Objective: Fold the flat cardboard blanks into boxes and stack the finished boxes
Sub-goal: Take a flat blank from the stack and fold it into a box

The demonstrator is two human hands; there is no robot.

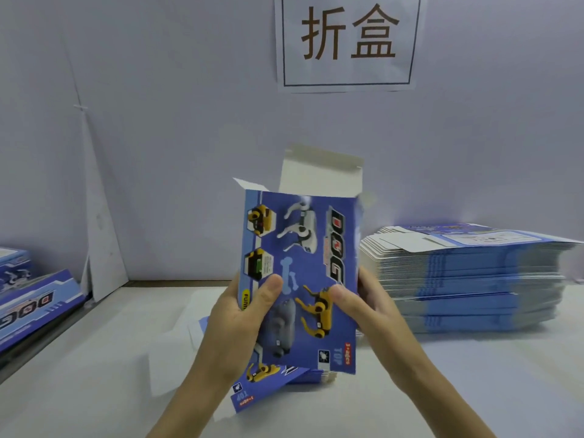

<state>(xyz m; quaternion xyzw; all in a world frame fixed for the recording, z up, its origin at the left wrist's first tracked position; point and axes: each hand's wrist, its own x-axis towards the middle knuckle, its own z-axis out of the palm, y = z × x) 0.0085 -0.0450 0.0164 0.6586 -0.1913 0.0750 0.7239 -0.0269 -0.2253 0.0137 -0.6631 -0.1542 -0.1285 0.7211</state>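
Centre of frame: blue printed box (303, 273) held upright above table (94, 358), top flaps raised, white inside shown. Left edge gripped by left hand (240, 314), right edge by right hand (369, 308); both thumbs pressed on front, other fingers hidden behind. Edges probably squeezed so sleeve is opened. Stack of flat blanks (467, 279) kept at right, within reach. Finished boxes (31, 305) piled at far left.

Head camera looks forward-down, close over table (474, 390).
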